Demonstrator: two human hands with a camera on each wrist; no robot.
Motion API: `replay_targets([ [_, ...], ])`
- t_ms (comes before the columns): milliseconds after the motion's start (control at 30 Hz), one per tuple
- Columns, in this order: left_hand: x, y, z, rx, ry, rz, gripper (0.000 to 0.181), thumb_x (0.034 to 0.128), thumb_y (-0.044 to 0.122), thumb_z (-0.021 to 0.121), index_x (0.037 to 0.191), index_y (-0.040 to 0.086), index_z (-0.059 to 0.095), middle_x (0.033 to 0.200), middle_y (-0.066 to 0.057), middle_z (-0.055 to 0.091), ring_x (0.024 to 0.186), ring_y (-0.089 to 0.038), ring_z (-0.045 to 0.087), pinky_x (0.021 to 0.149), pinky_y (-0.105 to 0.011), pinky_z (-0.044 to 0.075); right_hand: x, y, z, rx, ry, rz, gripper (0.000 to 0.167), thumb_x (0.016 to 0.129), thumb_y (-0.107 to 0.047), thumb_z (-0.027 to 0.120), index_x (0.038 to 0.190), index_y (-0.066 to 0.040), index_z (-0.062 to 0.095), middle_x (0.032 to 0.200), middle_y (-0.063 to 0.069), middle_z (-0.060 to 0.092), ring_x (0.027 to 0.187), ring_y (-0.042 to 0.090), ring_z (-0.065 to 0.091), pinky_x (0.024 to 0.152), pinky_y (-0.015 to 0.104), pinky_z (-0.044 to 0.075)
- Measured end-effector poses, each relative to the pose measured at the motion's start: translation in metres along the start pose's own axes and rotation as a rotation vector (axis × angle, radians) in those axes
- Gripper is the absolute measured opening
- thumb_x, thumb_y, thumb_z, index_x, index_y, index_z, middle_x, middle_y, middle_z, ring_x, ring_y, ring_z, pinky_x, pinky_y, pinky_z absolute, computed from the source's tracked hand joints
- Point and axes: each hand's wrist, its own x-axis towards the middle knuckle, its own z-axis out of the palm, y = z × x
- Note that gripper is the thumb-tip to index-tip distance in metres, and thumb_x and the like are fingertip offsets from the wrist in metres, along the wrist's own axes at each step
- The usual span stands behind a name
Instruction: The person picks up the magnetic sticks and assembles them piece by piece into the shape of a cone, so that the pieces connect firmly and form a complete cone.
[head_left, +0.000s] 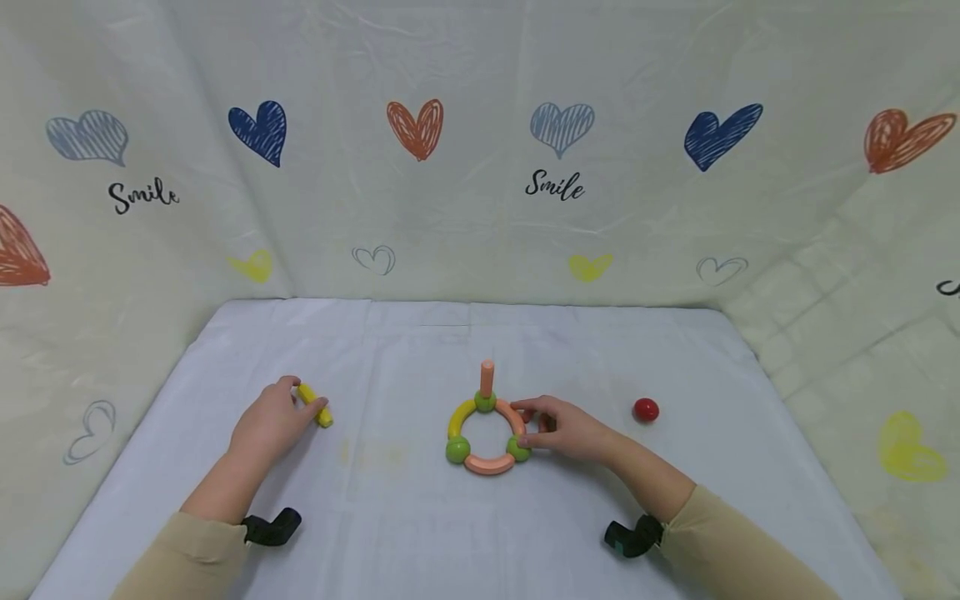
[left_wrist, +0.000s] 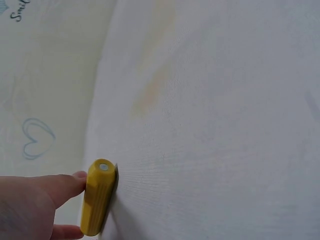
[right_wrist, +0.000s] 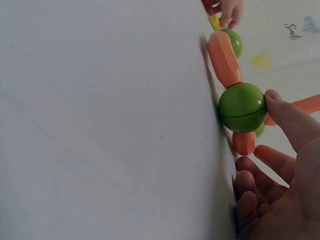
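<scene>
At the table's left side my left hand [head_left: 272, 423] pinches a yellow magnetic building rod [head_left: 314, 406] between thumb and fingers. Its near end shows a small metal disc in the left wrist view, where the rod [left_wrist: 98, 200] leans close to the cloth. Mid-table lies a ring of curved orange and yellow rods joined by green balls [head_left: 458, 450]; a straight orange rod [head_left: 487, 379] points away from its far ball. My right hand [head_left: 567, 428] holds the ring's right side, thumb against a green ball [right_wrist: 242, 107] and index finger at a curved orange rod [right_wrist: 244, 143].
A red ball [head_left: 646, 409] sits on the white tablecloth [head_left: 405, 533], right of my right hand. Behind and beside the table hangs a pale curtain [head_left: 480, 225] printed with hearts. Black wrist cameras [head_left: 272, 527] sit at both cuffs.
</scene>
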Motion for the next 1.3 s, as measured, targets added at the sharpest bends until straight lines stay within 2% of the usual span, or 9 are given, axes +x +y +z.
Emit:
replay_targets([
  [133,0.003,0.0,0.003,-0.005,0.006,0.015,0.076,0.0948,0.048,0.061,0.14,-0.009,0.04,0.114,-0.027,0.056,0.096,-0.037,0.059,0.074,-0.048,0.048,0.0,0.0,0.0,0.002,-0.003,0.006,0.061,0.086,-0.037,0.077,0.139,-0.016,0.057,0.107,-0.002,0.058,0.086,0.019,0.051,0.069,0.03,0.044],
  [400,0.004,0.005,-0.001,-0.001,-0.016,0.075,0.065,0.0957,0.035,0.063,0.142,-0.006,0.043,0.125,-0.026,0.057,0.111,-0.041,0.055,0.09,-0.056,0.045,0.001,0.002,0.0,0.019,-0.001,-0.005,0.059,0.087,-0.035,0.078,0.139,-0.017,0.057,0.105,0.001,0.058,0.085,0.02,0.05,0.068,0.029,0.043],
  [567,0.004,0.011,-0.002,0.009,-0.031,0.092,0.055,0.0953,0.024,0.064,0.141,-0.002,0.049,0.125,-0.021,0.06,0.112,-0.038,0.056,0.093,-0.056,0.041,0.001,0.002,-0.001,0.023,0.0,-0.017,0.059,0.086,-0.035,0.078,0.139,-0.016,0.058,0.106,0.001,0.058,0.084,0.02,0.05,0.067,0.028,0.043],
  [833,0.002,0.016,-0.002,0.01,-0.03,0.11,0.047,0.0944,0.016,0.061,0.14,0.003,0.054,0.123,-0.017,0.063,0.101,-0.031,0.058,0.088,-0.053,0.035,0.001,0.001,-0.001,0.019,0.0,-0.019,0.059,0.086,-0.034,0.078,0.139,-0.015,0.058,0.106,0.0,0.058,0.084,0.019,0.05,0.067,0.028,0.043],
  [1000,0.003,0.014,-0.001,0.022,-0.016,0.135,0.048,0.0931,0.018,0.064,0.138,0.004,0.056,0.118,-0.016,0.065,0.103,-0.033,0.06,0.091,-0.056,0.033,0.001,-0.001,-0.001,0.014,-0.001,-0.008,0.06,0.086,-0.035,0.078,0.139,-0.016,0.058,0.105,0.0,0.057,0.085,0.019,0.05,0.068,0.028,0.043],
  [1300,0.002,0.013,0.001,0.044,-0.016,0.131,0.046,0.0929,0.019,0.067,0.138,0.013,0.06,0.123,-0.012,0.066,0.104,-0.03,0.062,0.085,-0.05,0.039,0.001,0.001,0.0,0.005,0.002,0.003,0.06,0.086,-0.036,0.078,0.139,-0.017,0.058,0.105,0.0,0.057,0.086,0.019,0.05,0.068,0.029,0.043],
])
